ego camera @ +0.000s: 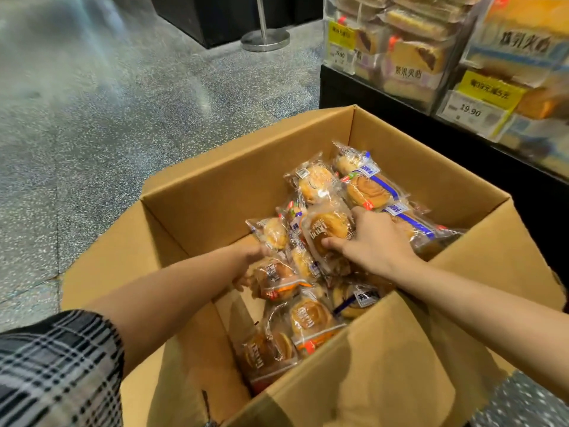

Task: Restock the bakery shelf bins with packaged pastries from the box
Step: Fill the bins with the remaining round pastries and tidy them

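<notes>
An open cardboard box [215, 192] stands on the floor, holding several clear-wrapped pastries [314, 180]. My right hand [374, 238] is inside it and grips a wrapped round bun [328, 229] between thumb and fingers. My left hand [251, 266] reaches in lower down, its fingers largely hidden among the packs, touching a dark bun pack [275, 282]. Clear shelf bins [397, 47] of packaged cakes stand at the upper right.
The bins sit on a black shelf base [363, 90] with yellow price tags [341, 41] reading 19.90. A metal stanchion base [265, 40] stands on the speckled floor [107, 118] behind the box. The box's flaps [385, 365] stick up towards me.
</notes>
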`<action>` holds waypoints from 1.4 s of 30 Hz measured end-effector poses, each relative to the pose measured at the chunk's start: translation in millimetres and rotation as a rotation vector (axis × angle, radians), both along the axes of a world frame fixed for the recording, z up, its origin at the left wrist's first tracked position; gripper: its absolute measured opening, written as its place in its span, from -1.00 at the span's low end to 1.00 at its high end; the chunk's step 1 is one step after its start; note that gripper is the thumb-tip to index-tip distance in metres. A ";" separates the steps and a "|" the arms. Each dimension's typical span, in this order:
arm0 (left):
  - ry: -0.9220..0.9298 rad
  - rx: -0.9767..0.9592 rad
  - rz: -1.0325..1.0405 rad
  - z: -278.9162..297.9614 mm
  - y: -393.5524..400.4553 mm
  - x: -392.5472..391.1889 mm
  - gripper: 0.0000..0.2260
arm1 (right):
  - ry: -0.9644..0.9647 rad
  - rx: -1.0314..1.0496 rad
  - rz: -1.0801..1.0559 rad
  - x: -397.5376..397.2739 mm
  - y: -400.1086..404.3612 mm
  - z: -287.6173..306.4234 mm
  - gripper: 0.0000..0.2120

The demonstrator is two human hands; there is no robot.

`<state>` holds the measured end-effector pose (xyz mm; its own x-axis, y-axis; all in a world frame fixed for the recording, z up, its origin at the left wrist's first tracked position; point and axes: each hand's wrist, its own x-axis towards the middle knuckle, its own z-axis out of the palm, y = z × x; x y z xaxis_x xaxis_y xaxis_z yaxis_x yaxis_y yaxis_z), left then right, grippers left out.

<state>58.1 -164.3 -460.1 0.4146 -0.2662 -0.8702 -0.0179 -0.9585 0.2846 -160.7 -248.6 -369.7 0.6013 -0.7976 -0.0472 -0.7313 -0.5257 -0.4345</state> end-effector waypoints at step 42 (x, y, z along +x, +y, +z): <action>0.488 -1.175 0.127 217.5 -69.0 -121.5 -0.69 | -0.960 0.894 -0.109 -110.8 -43.9 145.6 -0.66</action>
